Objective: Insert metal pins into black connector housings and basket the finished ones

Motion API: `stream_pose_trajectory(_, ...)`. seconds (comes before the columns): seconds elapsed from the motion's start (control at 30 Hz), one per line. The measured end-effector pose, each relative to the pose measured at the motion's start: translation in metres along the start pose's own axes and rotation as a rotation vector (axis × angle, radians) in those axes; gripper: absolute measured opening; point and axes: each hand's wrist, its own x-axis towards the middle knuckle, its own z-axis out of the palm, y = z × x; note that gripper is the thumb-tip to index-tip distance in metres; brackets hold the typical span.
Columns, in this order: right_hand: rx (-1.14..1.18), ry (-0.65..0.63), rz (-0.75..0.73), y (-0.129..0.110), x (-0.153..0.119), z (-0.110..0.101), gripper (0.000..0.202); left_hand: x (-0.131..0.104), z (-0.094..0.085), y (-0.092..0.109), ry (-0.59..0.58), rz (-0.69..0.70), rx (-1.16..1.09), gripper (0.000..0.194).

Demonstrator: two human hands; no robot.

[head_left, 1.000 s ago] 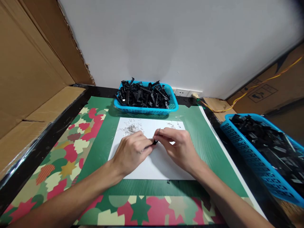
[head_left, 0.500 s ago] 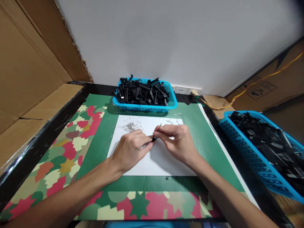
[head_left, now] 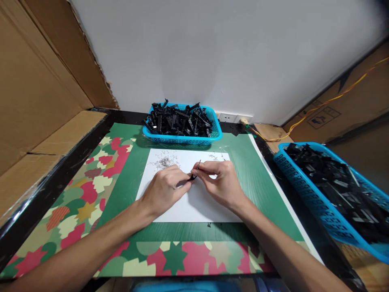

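Observation:
My left hand (head_left: 167,188) is closed around a black plastic part (head_left: 182,183), and most of it is covered by the fingers. My right hand (head_left: 217,178) pinches a thin, dark, pointed piece (head_left: 198,164) whose tip sticks up above the fingers; whether it is a tool or belongs to the part, I cannot tell. Both sets of fingertips meet at the part's dark end, over a white sheet (head_left: 194,211). Beyond my left hand, small wire-like metal pieces (head_left: 165,162) lie heaped on the paper. A few more thin pieces (head_left: 212,157) are scattered behind my right hand.
A blue basket (head_left: 182,140) heaped with black plastic parts stands at the back. Another blue basket (head_left: 322,217) of black parts is at the right. Cardboard (head_left: 39,81) rises at the left. A wall socket (head_left: 227,117) with a yellow cable (head_left: 299,123) sits behind.
The camera view has shifted slightly, so the scene sits a little further left. My hands stay together over the sheet with nearly the same grip.

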Motion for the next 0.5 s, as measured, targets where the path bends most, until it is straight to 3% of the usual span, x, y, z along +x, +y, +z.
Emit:
stream_pose_trajectory(0.17, 0.328, 0.25, 0.121, 0.0, 0.006, -0.005, 0.018, 0.008, -0.004, 0.002, 0.19, -0.145, -0.002, 0.009)
stream_pose_trajectory(0.23, 0.373, 0.27, 0.11, 0.002, 0.011, -0.008, 0.021, 0.012, -0.009, -0.001, 0.302, -0.26, -0.068, 0.012)
stream_pose_trajectory(0.37, 0.11, 0.048, 0.091, 0.009, 0.023, -0.006, 0.026, 0.018, -0.019, -0.014, 0.503, -0.408, -0.37, 0.018)
stream_pose_trajectory(0.5, -0.155, -0.215, 0.135, 0.018, 0.039, 0.007, 0.013, 0.021, -0.022, -0.025, 0.584, -0.436, -0.515, 0.019)
